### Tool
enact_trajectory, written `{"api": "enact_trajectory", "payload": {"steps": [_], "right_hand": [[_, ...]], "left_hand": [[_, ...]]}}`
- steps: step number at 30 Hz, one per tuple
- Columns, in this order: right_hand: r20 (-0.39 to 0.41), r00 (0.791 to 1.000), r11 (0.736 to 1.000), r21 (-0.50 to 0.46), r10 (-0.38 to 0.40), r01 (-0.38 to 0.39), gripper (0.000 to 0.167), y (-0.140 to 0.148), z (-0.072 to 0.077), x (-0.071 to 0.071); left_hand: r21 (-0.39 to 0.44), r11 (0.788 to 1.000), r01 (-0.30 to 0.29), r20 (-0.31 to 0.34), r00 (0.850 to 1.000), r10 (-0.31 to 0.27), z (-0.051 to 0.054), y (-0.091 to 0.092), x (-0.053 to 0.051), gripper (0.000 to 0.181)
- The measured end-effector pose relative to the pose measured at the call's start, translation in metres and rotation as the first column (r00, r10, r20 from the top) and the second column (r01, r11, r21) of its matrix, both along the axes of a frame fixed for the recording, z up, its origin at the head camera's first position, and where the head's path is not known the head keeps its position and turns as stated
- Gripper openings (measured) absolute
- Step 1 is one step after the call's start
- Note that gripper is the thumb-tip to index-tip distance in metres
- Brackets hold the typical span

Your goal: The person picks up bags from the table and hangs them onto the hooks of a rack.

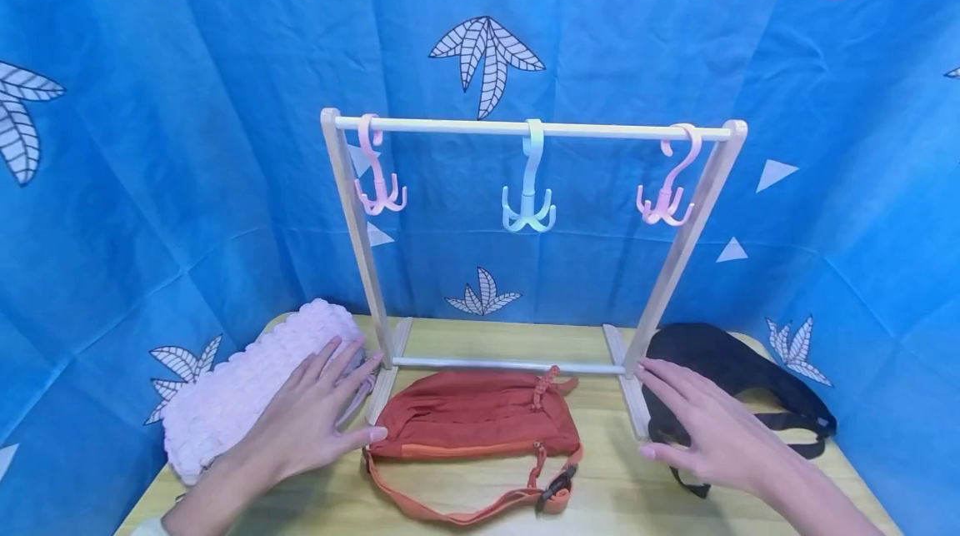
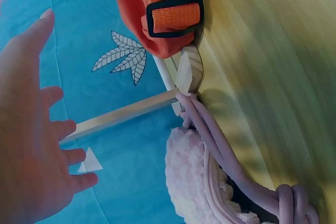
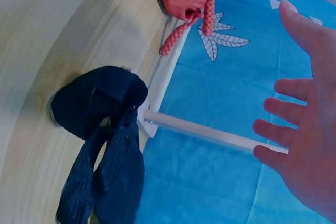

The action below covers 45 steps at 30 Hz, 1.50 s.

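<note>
My left hand [image 1: 311, 411] hovers with spread fingers between a fluffy pale-pink bag [image 1: 255, 386] and a rust-red waist bag [image 1: 480, 411]. The pink bag's cord strap [image 2: 220, 150] shows in the left wrist view. My right hand [image 1: 708, 428] also has its fingers extended, beside a black bag [image 1: 712, 361] with straps at the right. Neither hand holds anything. In the middle lies the red bag, its strap [image 1: 450, 513] and black buckle [image 1: 557, 482] toward the front. Braided zip pulls [image 3: 209, 17] hang from it in the right wrist view.
Behind the bags stands a wooden rack [image 1: 678, 261] with a top rail [image 1: 465, 127]. On the rail hang a pink hook [image 1: 381, 194] at left, a mint hook [image 1: 529, 207] in the middle and another pink hook [image 1: 666, 204] at right. Blue patterned cloth [image 1: 600, 36] surrounds the wooden table [image 1: 622, 494].
</note>
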State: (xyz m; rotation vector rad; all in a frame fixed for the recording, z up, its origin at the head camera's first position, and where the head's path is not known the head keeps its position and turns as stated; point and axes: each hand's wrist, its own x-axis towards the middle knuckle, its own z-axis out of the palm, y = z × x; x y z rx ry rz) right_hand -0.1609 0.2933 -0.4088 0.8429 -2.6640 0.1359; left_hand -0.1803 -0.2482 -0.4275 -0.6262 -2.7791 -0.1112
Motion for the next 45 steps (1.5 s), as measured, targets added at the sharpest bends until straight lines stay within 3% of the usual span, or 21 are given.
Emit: {"api": "enact_trajectory", "payload": {"steps": [7, 16, 24, 30, 33, 41, 45], "right_hand": [[-0.020, 1.000, 1.000, 0.025, 0.001, -0.001, 0.084, -0.007, -0.006, 0.003], [-0.114, 0.986, 0.993, 0.031, 0.118, -0.115, 0.082, -0.019, -0.012, -0.003], [-0.123, 0.977, 0.984, 0.045, 0.176, -0.171, 0.077, -0.033, -0.018, -0.006], [-0.145, 0.963, 0.974, 0.024, 0.226, -0.225, 0.076, -0.044, -0.026, -0.007], [-0.137, 0.960, 0.969, 0.017, 0.245, -0.245, 0.076, -0.049, -0.030, -0.006], [-0.059, 0.967, 0.969, 0.015, 0.248, -0.248, 0.074, -0.062, -0.037, -0.003], [-0.064, 0.957, 0.959, 0.006, 0.284, -0.284, 0.075, -0.067, -0.039, -0.002]], "left_hand": [[0.000, 0.999, 0.042, -0.050, 0.998, -0.042, -0.002, 0.004, 0.003, 0.094], [-0.016, 0.997, 0.080, -0.064, 0.995, -0.081, -0.002, 0.017, 0.005, 0.095], [-0.030, 0.995, 0.097, -0.029, 0.995, -0.098, -0.005, 0.025, 0.007, 0.088], [-0.036, 0.988, 0.149, -0.076, 0.986, -0.151, -0.010, 0.028, 0.007, 0.088], [-0.038, 0.986, 0.163, -0.098, 0.981, -0.166, -0.011, 0.030, 0.008, 0.089], [-0.033, 0.985, 0.169, -0.085, 0.982, -0.171, -0.011, 0.036, 0.012, 0.081], [-0.030, 0.979, 0.202, -0.095, 0.974, -0.204, -0.011, 0.039, 0.012, 0.075]]}}
